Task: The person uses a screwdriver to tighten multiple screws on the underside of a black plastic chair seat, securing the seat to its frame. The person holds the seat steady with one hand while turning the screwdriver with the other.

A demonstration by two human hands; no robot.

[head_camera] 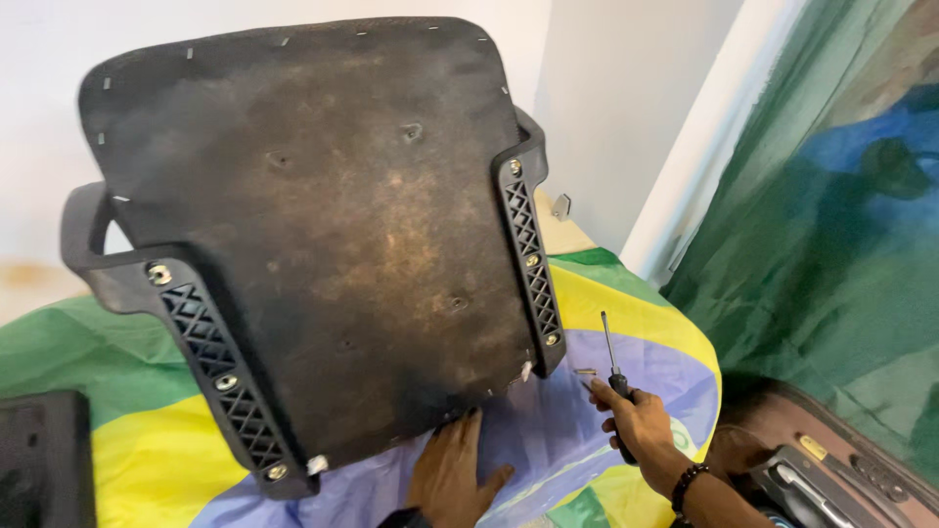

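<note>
We work near a white wall, on a table covered with a green, yellow and blue cloth (147, 460). The big black upturned chair seat (313, 235), its worn underside facing us, stands tilted so we can reach its bolted plastic armrest brackets (528, 259). Our left hand (452, 474) lies open and flat at its lower edge, steadying it. Our right hand (636, 420) grips a black-handled screwdriver (614, 367), tip upward, just beside the seat's right bracket.

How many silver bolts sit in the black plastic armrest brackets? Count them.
6: three along the left armrest bracket at; three along the right armrest bracket at. Others may be hidden.
</note>
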